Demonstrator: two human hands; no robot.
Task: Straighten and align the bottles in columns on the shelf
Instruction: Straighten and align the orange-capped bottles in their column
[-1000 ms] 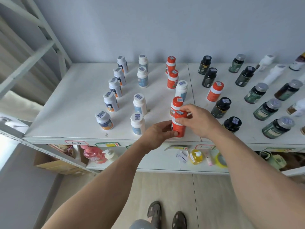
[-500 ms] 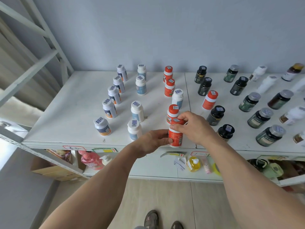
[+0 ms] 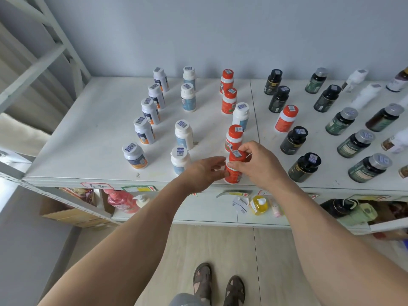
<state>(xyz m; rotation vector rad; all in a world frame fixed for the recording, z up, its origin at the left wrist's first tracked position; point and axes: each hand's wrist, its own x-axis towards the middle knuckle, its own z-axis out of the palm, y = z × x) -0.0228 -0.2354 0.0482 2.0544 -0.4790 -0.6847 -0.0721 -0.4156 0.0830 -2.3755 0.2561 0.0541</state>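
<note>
Both hands [image 3: 231, 171] around front orange bottle [image 3: 234, 176]

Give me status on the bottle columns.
Done: far-left white column looks straight. In hand: both hands, left and right, grip the front orange bottle. Left: white bottle sits in the orange column; orange-capped bottle sits among the black ones.

Below the top board, a lower level holds a pink pump bottle [image 3: 120, 200] with a small white pump bottle [image 3: 141, 200] just beside it, and further right a yellow pump bottle [image 3: 258, 204] near a folded white card [image 3: 240, 203]. A cardboard box [image 3: 66, 214] sits at the left. A handwritten price tag [image 3: 96, 185] is stuck to the front edge. Two dark sandals [image 3: 218, 283] stand on the pale plank floor [image 3: 220, 244] before a grey wall [image 3: 220, 34].
</note>
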